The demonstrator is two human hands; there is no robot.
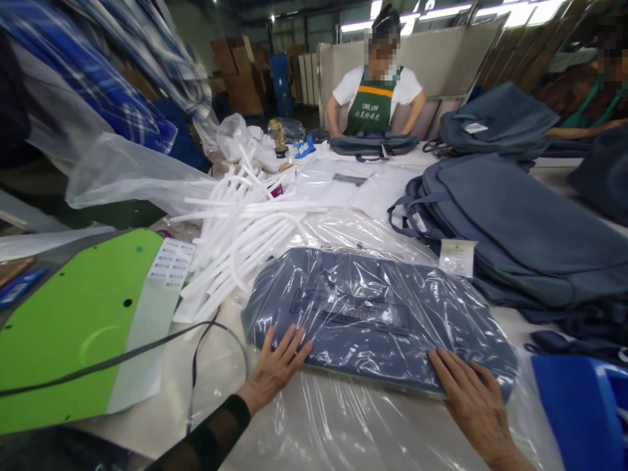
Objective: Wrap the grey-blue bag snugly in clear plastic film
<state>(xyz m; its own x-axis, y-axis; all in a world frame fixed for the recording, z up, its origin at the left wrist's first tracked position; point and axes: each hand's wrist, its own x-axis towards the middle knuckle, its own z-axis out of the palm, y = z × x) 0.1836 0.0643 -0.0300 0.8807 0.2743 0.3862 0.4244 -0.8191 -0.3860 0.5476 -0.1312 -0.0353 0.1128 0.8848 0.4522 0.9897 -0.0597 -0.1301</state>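
Warehouse lighting and stacked cartons form the background; a white worktop point(161, 405) carries the goods in the foreground.

Left hand point(277, 366): flat, fingers spread, gripping nothing. The fingertips press on the near left edge of the bagged blue bag point(373, 314).

Right hand point(471, 399): flat, fingers extended and together, gripping nothing. It rests palm-down on the near right corner of the same bag.

The bagged blue bag lies directly ahead of both hands, enclosed in a clear plastic sleeve point(343, 418) whose open end trails toward the person. Its long axis runs left to right across the worktop, so each hand covers one end; neither is markedly nearer.

Surroundings:
- Left of the bag, a heap of white foam tubes point(235, 235), just beside its far left corner.
- Further left, a green panel point(63, 327) with a label sheet point(169, 261) and a dark strap point(147, 347) across it.
- Right and behind, unwrapped grey-blue bags point(515, 222), stacked, with a hang tag point(457, 256).
- Near right, a blue crate point(579, 405).
- Opposite, a person in a green apron point(375, 104) handles another bag.

Nothing lies between the hands and the bag.
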